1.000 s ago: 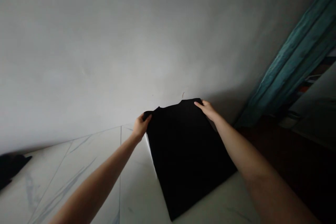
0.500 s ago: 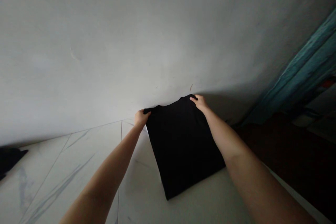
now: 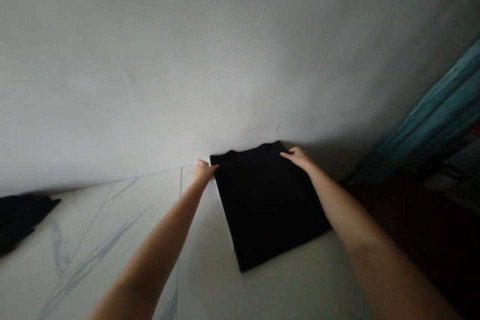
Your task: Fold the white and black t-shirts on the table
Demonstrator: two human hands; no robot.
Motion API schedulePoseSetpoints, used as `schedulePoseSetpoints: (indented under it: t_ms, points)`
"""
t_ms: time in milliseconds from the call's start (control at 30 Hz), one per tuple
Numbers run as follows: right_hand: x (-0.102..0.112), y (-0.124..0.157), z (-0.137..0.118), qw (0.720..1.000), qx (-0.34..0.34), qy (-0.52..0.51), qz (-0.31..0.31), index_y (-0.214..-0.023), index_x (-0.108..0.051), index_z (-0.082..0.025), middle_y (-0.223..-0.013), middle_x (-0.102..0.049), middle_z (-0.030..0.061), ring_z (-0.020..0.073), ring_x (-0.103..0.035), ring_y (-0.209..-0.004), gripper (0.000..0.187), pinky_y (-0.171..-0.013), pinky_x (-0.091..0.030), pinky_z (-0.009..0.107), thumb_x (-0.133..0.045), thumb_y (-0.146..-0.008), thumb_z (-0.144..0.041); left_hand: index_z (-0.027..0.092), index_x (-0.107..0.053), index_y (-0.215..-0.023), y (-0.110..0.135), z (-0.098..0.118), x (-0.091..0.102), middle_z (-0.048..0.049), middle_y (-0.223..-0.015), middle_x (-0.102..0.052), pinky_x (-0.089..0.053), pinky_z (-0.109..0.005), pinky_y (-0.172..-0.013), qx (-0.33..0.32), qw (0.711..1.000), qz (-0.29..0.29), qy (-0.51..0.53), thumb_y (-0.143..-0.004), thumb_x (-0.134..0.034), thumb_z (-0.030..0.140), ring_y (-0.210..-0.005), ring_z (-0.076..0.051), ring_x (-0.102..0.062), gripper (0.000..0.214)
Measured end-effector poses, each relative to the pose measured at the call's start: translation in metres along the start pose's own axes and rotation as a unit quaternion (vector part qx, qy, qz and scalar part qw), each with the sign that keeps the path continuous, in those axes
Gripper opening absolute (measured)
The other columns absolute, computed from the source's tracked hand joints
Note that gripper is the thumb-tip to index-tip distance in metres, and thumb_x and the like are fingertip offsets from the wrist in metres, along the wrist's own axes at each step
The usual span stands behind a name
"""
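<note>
A black folded cloth (image 3: 272, 205), roughly rectangular, lies on a pale marble-patterned surface (image 3: 142, 240), its far edge against the wall. I cannot make out what kind of garment or fabric piece it is. My left hand (image 3: 204, 172) pinches its far left corner, thumb on top and fingers beneath the edge. Near the far right corner, my right hand (image 3: 298, 156) grips the side edge in the same manner, its other fingers partly hidden. The far edge looks wavy between the hands, while the near edge lies straight.
A grey-white wall (image 3: 225, 60) rises right behind the surface. Another dark heap of cloth (image 3: 26, 217) lies at the far left. On the right are a teal curtain-like hanging or frame (image 3: 423, 115) and a dark area beyond the surface's edge.
Both hands have come down with the cloth's far edge, which now lies lower and flatter by the wall. The right hand has slid slightly down the side. The view has shifted a little left.
</note>
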State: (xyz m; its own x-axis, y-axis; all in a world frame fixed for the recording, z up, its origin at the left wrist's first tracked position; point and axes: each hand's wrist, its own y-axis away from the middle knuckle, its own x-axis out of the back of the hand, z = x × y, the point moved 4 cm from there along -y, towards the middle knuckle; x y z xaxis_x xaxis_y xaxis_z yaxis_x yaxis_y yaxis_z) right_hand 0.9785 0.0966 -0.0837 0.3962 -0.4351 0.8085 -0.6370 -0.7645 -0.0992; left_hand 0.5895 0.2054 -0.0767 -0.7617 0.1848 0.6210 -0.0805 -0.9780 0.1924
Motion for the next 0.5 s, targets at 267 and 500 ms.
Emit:
schedulePoseSetpoints:
  t_ms: [267,500]
  points:
    - [0.047,0.097,0.051,0.960,-0.095,-0.133,-0.226,-0.074,-0.074,-0.018,-0.076,-0.075,0.0123,0.0256,-0.070,-0.065,0.035,-0.059,-0.055,0.034,-0.075,-0.072,-0.053,0.015,-0.046,-0.109,0.094,-0.028,0.004,-0.0034,-0.067,-0.070,-0.031,-0.021,-0.040,0.038,0.980,-0.145,0.129,-0.080,-0.074,0.035,-0.036,-0.007,-0.044,0.044]
    - [0.065,0.138,0.055,0.980,-0.103,-0.058,-0.162,-0.066,-0.070,-0.016,-0.069,-0.072,0.0062,0.0202,-0.067,-0.066,0.024,-0.059,-0.048,0.026,-0.071,-0.079,-0.036,0.020,-0.041,-0.106,0.156,-0.033,-0.014,0.0093,-0.057,-0.053,-0.026,-0.018,-0.039,0.023,0.975,-0.200,0.094,-0.082,-0.071,0.026,-0.034,-0.005,-0.040,0.038]
